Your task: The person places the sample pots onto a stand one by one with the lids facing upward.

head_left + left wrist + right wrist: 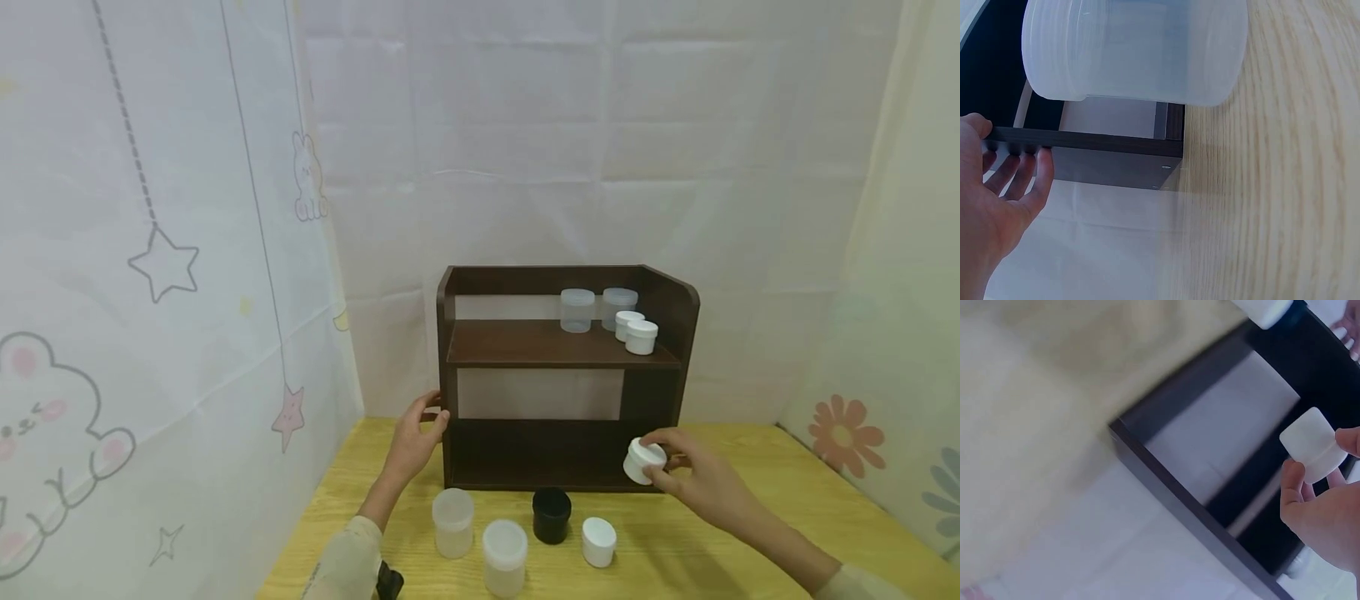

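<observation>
A dark brown two-tier shelf [525,343] stands on the table in the head view. My left hand [412,437] grips its left side panel, thumb at the front edge; in the left wrist view the fingers [1040,181] lie along the panel's outer face. Between thumb and fingers, my right hand [705,483] pinches a small white lidded jar [642,462], tilted, in front of the lower compartment's right end. Two small white jars [641,338] and two clear jars [577,312] sit on the upper tier's right side.
On the wooden table [360,500] before the shelf are two translucent jars [453,525], a black jar [551,517] and a white jar [598,543]. Patterned cloth walls [225,250] enclose the back and sides.
</observation>
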`<action>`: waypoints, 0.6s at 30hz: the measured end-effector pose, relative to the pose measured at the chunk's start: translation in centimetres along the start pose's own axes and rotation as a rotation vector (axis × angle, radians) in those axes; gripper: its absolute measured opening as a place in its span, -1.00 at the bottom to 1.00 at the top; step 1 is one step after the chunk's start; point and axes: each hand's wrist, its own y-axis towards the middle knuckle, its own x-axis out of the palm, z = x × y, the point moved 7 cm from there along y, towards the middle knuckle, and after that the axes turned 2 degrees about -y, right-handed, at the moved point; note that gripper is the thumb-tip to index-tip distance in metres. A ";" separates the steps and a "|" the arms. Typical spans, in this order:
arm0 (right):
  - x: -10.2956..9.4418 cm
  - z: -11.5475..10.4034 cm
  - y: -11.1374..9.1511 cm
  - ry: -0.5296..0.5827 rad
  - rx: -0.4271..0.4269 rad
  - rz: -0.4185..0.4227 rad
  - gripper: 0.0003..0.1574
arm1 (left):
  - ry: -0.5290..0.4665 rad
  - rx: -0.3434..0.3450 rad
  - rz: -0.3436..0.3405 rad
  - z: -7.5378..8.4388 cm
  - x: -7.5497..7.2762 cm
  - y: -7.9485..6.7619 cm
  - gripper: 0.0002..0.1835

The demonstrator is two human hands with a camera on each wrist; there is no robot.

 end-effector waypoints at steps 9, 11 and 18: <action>-2.8 -4.6 5.0 -0.077 -0.226 0.083 -0.53 | 0.022 0.021 0.004 0.7 -0.2 0.4 -0.48; -3.1 -5.4 6.1 -0.113 -0.257 0.076 -0.53 | 0.025 0.029 0.002 0.8 -0.1 0.4 -0.48; -3.2 -6.8 10.0 -0.232 -0.340 0.080 -0.55 | 0.045 0.038 -0.004 0.7 0.0 0.1 -0.47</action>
